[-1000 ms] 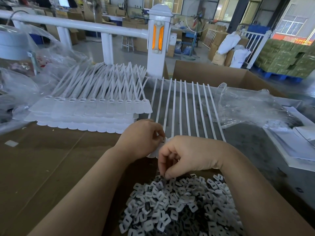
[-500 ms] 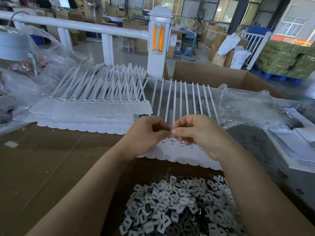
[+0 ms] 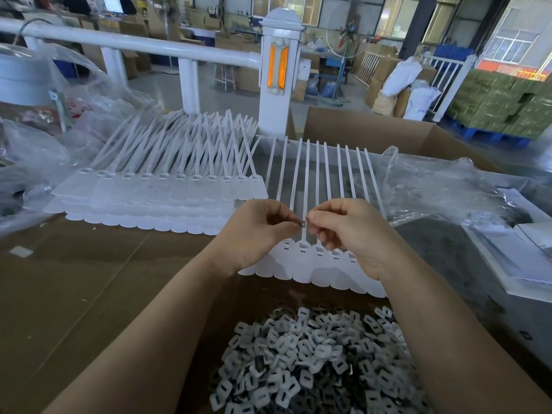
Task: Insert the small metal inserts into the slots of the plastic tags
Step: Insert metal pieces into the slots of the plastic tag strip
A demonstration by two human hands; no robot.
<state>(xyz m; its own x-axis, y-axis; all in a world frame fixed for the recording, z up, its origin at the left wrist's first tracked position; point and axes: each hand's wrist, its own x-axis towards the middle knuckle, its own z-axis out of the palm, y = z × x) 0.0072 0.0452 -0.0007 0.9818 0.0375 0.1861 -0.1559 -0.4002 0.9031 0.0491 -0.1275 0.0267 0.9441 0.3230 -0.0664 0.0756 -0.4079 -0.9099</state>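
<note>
Brown cardboard sheeting [image 3: 89,294] is covering the worktable beneath both forearms, with a white railing post bearing an orange reflector [image 3: 279,73] standing beyond the hands and an open brown cardboard box [image 3: 373,130] sitting past the right hand. Crumpled clear plastic bags [image 3: 442,186] are lying to the right of the right hand. Left of the left hand, a stacked batch of white plastic strap tags [image 3: 155,192] is resting with its tails fanning away. Directly under and beyond the hands, a row of white plastic tags with long thin straps [image 3: 310,261] is lying flat, its slotted heads showing just below the fingers. Nearer than the hands, between the forearms, a heap of small grey metal inserts [image 3: 313,360] is filling the lower view. The left hand [image 3: 263,231] and right hand [image 3: 343,231] are meeting fingertip to fingertip above the row, fingers curled, both pinching one small square metal insert [image 3: 302,224] held just above the tag heads.
</note>
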